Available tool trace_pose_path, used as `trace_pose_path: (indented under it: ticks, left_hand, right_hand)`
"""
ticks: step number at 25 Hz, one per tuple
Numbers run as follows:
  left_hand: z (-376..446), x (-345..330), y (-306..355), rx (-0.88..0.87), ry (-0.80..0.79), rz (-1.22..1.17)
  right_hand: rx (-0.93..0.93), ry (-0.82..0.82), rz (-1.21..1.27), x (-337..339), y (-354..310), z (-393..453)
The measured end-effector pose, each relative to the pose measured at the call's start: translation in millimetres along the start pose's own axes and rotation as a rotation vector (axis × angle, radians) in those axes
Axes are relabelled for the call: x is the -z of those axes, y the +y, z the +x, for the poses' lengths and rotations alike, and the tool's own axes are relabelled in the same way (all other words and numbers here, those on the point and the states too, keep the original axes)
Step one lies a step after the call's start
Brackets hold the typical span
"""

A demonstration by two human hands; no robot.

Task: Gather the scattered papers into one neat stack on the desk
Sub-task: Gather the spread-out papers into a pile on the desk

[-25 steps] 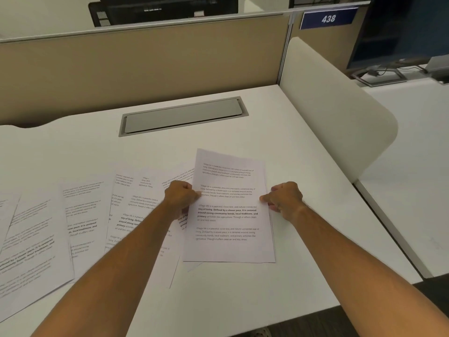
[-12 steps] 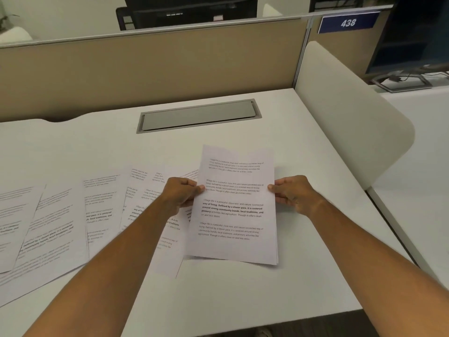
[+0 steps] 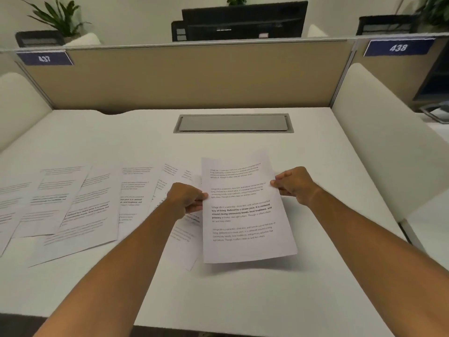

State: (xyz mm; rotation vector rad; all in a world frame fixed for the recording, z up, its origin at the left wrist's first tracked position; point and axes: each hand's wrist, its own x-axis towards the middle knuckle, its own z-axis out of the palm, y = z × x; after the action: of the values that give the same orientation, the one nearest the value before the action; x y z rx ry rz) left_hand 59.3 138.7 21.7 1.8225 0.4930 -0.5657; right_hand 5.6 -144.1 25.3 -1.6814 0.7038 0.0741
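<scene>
A printed sheet of paper (image 3: 245,215) is held up just above the white desk (image 3: 218,295), tilted, casting a shadow below its near edge. My left hand (image 3: 187,199) pinches its left edge and my right hand (image 3: 292,184) pinches its right edge. Several other printed sheets (image 3: 80,205) lie fanned and overlapping across the left half of the desk. A couple of sheets (image 3: 187,237) lie partly under my left hand and the held sheet.
A grey cable hatch (image 3: 233,123) is set into the desk at the back. A tan partition (image 3: 194,79) closes the rear, with white side dividers at the left (image 3: 17,105) and right (image 3: 388,142). Monitors and plants stand beyond the partition.
The sheet has been lifted off the desk by both hands and now hangs tilted above it. The view has swung left, showing more of the spread sheets.
</scene>
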Motion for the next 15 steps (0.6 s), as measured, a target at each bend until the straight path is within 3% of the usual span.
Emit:
trace_pose_path:
  ticks: [8, 15]
  left_hand:
    - [28.0, 3.3, -20.5, -0.030, 0.212, 0.294]
    - [29.8, -9.8, -17.5, -0.102, 0.198, 0.284]
  right_hand:
    - [0.065, 0.129, -0.355, -47.9, 7.9, 31.7]
    - [0.003, 0.189, -0.578, -61.0, 12.4, 23.4]
